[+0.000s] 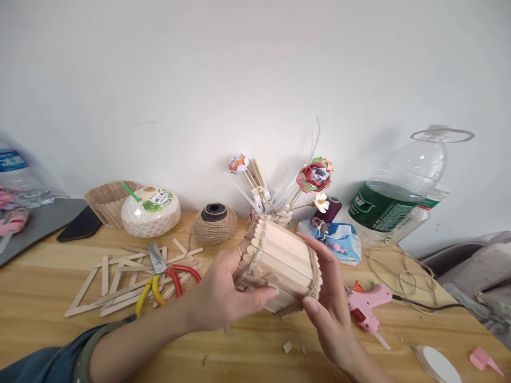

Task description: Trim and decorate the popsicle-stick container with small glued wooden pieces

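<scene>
Between my two hands is a small container made of popsicle sticks, tilted on its side above the table. Twine rings its right end, and a thin pale cord runs along its left end. My left hand grips the left end, thumb laid across the lower side by a small wooden decoration. On the right end, my right hand has its fingers over the top and its thumb at the twine. The inside of the container is hidden from view.
Loose popsicle sticks and scissors lie left. Behind stand a white coconut, a twine ball and paper flowers. To the right are a pink glue gun with its cord, a large plastic bottle and a white round lid.
</scene>
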A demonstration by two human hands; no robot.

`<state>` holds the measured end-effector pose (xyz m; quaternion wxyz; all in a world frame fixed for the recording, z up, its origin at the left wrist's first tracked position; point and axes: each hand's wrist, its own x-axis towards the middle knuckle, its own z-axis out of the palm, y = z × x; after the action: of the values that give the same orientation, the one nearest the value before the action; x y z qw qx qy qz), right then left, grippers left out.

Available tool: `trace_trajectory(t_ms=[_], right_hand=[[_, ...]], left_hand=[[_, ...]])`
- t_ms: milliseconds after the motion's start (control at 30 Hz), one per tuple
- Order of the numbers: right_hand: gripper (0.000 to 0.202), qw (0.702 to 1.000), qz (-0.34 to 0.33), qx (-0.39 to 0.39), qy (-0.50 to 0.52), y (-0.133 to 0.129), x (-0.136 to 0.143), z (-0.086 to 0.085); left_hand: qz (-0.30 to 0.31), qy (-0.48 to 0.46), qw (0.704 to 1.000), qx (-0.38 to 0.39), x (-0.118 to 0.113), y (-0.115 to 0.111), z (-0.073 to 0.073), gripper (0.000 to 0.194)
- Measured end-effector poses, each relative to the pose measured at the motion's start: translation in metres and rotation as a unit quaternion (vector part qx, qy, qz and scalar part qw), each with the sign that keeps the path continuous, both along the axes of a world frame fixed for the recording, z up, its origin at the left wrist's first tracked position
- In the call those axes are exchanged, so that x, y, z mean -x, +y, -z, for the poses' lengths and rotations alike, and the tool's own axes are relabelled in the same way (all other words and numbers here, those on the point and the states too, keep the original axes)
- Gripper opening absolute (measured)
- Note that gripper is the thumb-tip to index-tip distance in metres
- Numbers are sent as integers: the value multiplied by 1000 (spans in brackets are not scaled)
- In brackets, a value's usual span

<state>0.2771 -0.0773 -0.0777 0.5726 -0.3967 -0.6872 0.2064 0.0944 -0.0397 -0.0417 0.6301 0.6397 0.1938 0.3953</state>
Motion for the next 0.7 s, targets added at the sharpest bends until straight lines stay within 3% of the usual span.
trace_trajectory(t_ms=[233, 467, 700], right_hand=[[56, 988, 33, -125, -89, 2, -3, -6], [63, 966, 66, -223, -114, 10, -6, -4], [75, 958, 76, -256, -105, 10, -8, 1]], left_hand=[[22, -5, 993, -115, 0, 2, -3, 33], [-25, 37, 968, -248, 1, 3, -5, 23], [-22, 34, 964, -264, 0, 2, -7, 25]])
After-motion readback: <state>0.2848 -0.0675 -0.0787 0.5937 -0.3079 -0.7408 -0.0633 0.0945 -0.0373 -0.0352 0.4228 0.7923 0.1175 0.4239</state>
